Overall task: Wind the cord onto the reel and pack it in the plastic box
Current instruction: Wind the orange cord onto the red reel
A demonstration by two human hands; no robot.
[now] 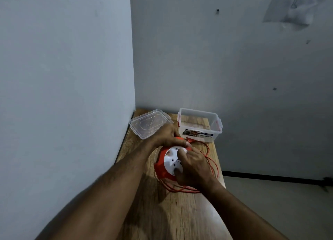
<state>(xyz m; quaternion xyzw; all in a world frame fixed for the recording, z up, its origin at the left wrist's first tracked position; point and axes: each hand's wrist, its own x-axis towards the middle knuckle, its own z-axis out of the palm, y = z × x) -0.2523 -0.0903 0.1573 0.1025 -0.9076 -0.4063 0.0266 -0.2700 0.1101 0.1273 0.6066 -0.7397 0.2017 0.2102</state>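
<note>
Your right hand [193, 165] covers right half of reel [166, 165] face; sockets there hidden. Your left hand [169, 136] hides reel's far rim, and where cord [213, 165] meets it. Cord loops vanish under right wrist at near side. Label print on plastic box [199, 125] too small to read. Both forearms cut off by bottom edge. Table [180, 212] near end cut off too.

We see a plain room corner: bare grey walls [234, 59], a black skirting strip [270, 175], and a narrow wooden table [180, 212].
</note>
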